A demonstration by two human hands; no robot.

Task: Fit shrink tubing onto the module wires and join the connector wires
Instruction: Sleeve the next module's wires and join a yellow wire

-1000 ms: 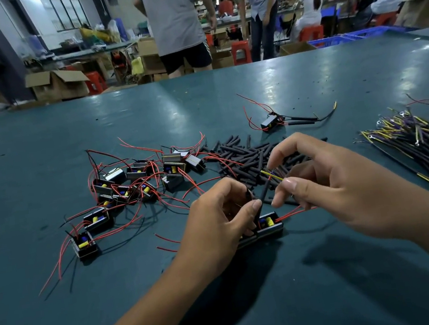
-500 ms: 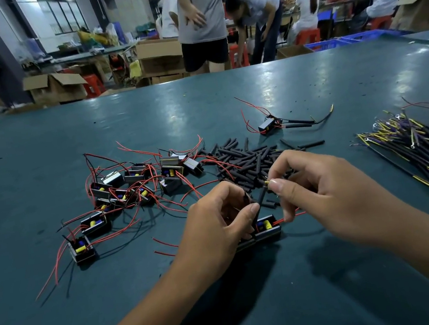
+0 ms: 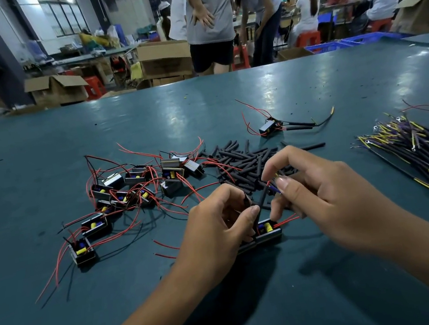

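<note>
My left grip [image 3: 218,223] pinched a black shrink tube [image 3: 262,198] between thumb and curled fingers, just above the module [image 3: 267,231] on the teal surface [image 3: 117,302]. My right grip [image 3: 321,196] pinched the yellow-tipped connector wire [image 3: 274,185] at the tube's upper end. Beyond lay the tubing pile [image 3: 238,161], more modules [image 3: 128,191] to the left, the wire bundle [image 3: 424,156] to the right.
</note>
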